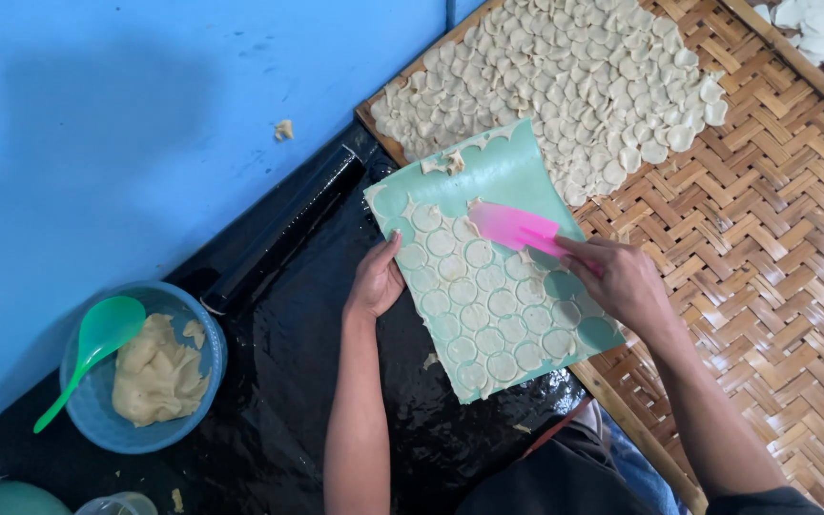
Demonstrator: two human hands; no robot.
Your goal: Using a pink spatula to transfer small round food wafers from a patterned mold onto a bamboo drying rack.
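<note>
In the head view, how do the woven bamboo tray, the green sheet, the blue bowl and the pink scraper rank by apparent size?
Largest to smallest:
1. Woven bamboo tray, though it runs out of frame.
2. Green sheet, held at its edge by the left hand.
3. Blue bowl.
4. Pink scraper, held by the right hand.

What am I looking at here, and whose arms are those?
There is no machine: the one picture comes from a camera worn on a person's head, looking down at their own two bare hands. The left hand grips the edge of a green sheet covered with thin dough rounds. The right hand holds a pink scraper flat against that sheet. Behind it lies a woven bamboo tray with a heap of loose rounds. At the left, on black plastic, stands a blue bowl of dough with a green spoon in it. The wall is blue.
</note>
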